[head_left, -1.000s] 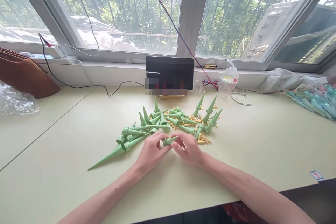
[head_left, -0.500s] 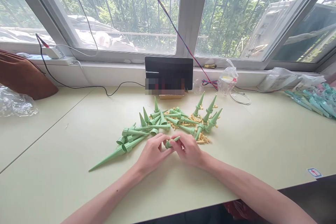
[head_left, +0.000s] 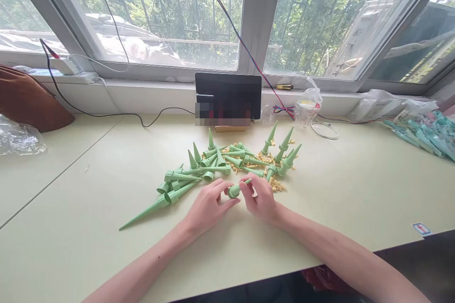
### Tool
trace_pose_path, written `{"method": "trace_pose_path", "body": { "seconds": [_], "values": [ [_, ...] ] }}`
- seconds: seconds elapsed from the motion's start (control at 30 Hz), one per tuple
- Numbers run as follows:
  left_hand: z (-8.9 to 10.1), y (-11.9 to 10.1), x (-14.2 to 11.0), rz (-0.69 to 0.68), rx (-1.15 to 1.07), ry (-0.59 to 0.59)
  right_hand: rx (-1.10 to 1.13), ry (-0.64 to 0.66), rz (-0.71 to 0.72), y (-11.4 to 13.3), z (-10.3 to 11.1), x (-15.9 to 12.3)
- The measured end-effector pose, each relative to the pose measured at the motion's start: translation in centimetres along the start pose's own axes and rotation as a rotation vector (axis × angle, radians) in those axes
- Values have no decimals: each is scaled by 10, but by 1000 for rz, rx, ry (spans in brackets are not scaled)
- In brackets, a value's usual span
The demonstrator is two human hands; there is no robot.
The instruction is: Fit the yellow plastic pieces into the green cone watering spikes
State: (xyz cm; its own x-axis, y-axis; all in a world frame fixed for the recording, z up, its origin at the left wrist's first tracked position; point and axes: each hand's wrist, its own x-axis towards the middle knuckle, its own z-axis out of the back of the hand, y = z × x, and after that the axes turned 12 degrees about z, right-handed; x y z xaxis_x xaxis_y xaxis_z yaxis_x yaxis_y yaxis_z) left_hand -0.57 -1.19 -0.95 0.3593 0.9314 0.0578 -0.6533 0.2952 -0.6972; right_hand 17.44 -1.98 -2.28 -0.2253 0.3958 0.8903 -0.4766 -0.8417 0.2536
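Note:
A pale green plastic spike (head_left: 233,192), cone-shaped with a wide collar, is between my two hands just above the table. My left hand (head_left: 209,201) curls around its wide collar end, thumb below and fingers above. At the tapered end, my right hand (head_left: 262,200) pinches the spike with thumb and fingers. Beyond my hands lies a heap of similar green spikes (head_left: 185,191), some on their sides and some standing point up. Small yellow pegs (head_left: 278,185) are scattered among them. On the right, several upright spikes (head_left: 285,143) have yellow pegs sticking out of their sides.
A dark tablet (head_left: 227,94) leans by the window ledge on a cardboard stand. Behind and right are a bagged cup (head_left: 308,108), a coiled white cable (head_left: 325,130) and teal plastic packets (head_left: 423,133). A brown bag (head_left: 31,99) and clear plastic wrap (head_left: 19,137) lie far left.
My right hand has shifted slightly right along the spike to its thin end, so more of the collar shows. The left hand stays around the collar end.

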Motion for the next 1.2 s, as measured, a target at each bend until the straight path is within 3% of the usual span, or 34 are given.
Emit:
{"method": "trace_pose_path", "body": {
  "seconds": [0.17, 0.3, 0.47, 0.7, 1.2],
  "values": [
    [-3, 3, 0, 7, 23, -1, -172, -134, -2, -7, 7, 8],
    [-4, 4, -1, -11, 32, 2, -330, -148, 21, -21, 14, 15],
    [-4, 2, -2, -45, 59, 4, -511, -44, -50, -43, 20, 23],
    [-4, 1, -1, -64, 70, 1, -458, 68, -157, -67, 25, 26],
    [-6, 1, -2, -68, 94, 21, -474, 313, -461, -81, 28, 33]
  ]
}}
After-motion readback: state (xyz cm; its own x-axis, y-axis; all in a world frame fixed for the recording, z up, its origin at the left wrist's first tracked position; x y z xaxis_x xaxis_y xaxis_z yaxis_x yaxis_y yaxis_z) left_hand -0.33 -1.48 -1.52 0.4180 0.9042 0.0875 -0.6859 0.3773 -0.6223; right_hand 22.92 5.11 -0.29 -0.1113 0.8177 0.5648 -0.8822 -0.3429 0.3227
